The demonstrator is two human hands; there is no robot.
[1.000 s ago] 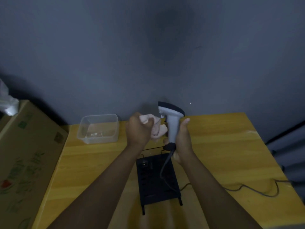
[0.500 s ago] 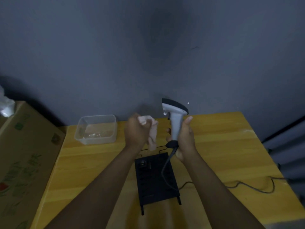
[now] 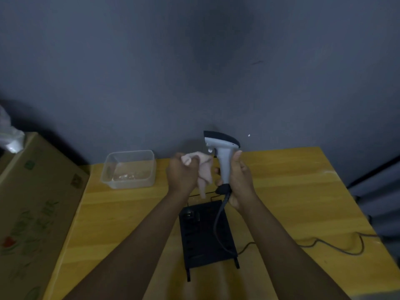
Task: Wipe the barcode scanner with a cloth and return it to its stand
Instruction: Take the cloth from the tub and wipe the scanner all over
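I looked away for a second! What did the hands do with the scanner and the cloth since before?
Very little changed. The cloth in the left hand drew slightly away from the scanner, then came close again. The right hand kept its grip on the handle, scanner upright. The stand and tub stayed put.

- Right hand (image 3: pixel 239 180) grips the upright scanner (image 3: pixel 223 156) by its handle.
- Left hand (image 3: pixel 181 177) clutches a pale cloth (image 3: pixel 204 169) just beside it.
- Black stand (image 3: pixel 206 233) lies on the wooden table (image 3: pixel 292 191) below.

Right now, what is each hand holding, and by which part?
Right hand grips the barcode scanner by its handle; left hand holds the bunched cloth.
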